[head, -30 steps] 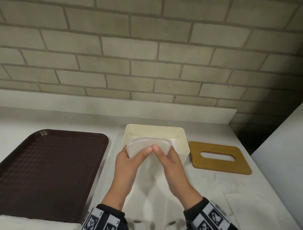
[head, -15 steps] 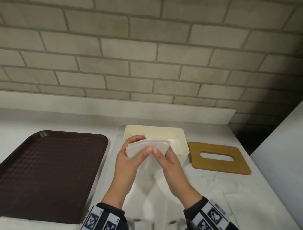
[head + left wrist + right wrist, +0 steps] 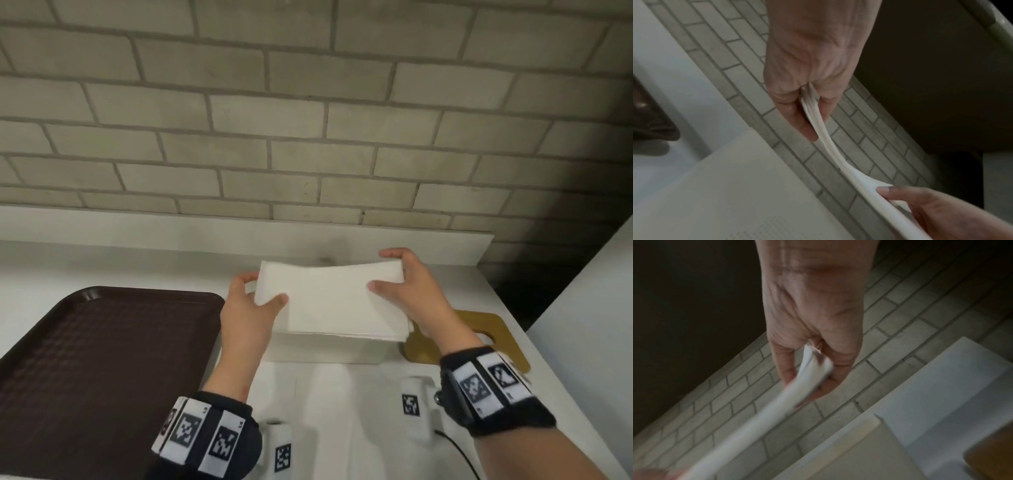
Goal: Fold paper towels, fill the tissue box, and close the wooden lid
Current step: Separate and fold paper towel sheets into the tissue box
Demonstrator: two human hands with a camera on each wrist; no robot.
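Two hands held one stack of folded paper towels (image 3: 337, 301) in the head view, stretched flat above the cream tissue box (image 3: 329, 349), which was mostly hidden under it. Left hand (image 3: 245, 315) pinched the left end, thumb on top & fingers curled below. Right hand (image 3: 416, 294) pinched the right end the same way, thumb on the top sheet. One wooden lid (image 3: 493, 335) with its slot lay on the white counter (image 3: 359, 411) just right of the box, partly behind the right wrist. One brown tray (image 3: 102, 363) sat to the left, near the box.

Left wrist view: thumb and fingers (image 3: 795, 110) were pressed together on the thin edge of the stack, several layers visible, sagging between the two grips. The other hand's fingertips showed at the lower right.

Right wrist view was blurred; the fingers (image 3: 786, 363) seemed closed around the stack end, but the exact no. of layers I could not tell.

Risks, in my judgement: the stack looked wider than the box opening, so edges could catch on the rim and crumple. A loose pinch could let the layers fan out or slip, esp. on the sagging middle. The lid was not yet on, so closing remained.
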